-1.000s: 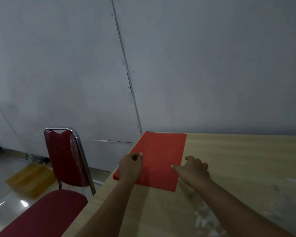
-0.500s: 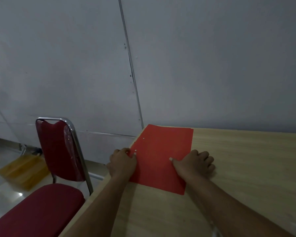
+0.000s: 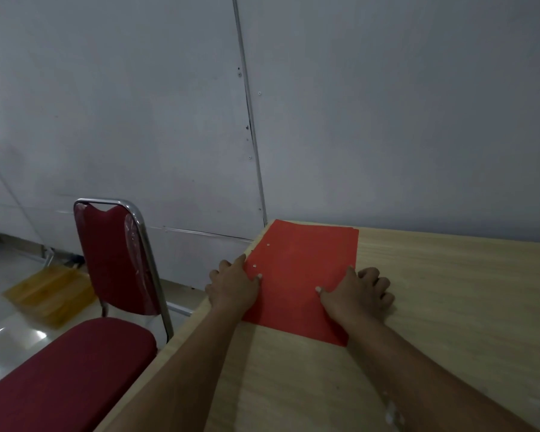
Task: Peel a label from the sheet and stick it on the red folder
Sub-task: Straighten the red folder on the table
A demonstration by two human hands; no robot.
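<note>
The red folder (image 3: 300, 275) lies flat at the far left corner of the wooden table (image 3: 455, 307), its left side along the table's edge. Two small white dots show near that left side. My left hand (image 3: 233, 288) grips the folder's left edge, thumb on top. My right hand (image 3: 356, 291) holds the right edge, with the thumb on the red surface and the other fingers curled on the table beside it. No label sheet is in view.
A grey wall stands right behind the table. To the left of the table stands a red padded chair (image 3: 113, 260) with a chrome frame. A wooden board (image 3: 49, 294) lies on the shiny floor. Small white flecks (image 3: 390, 413) lie on the near table.
Both hands have shifted outward to the folder's side edges. My right index finger has come off the folder and curled in. The view has tilted down and to the left.
</note>
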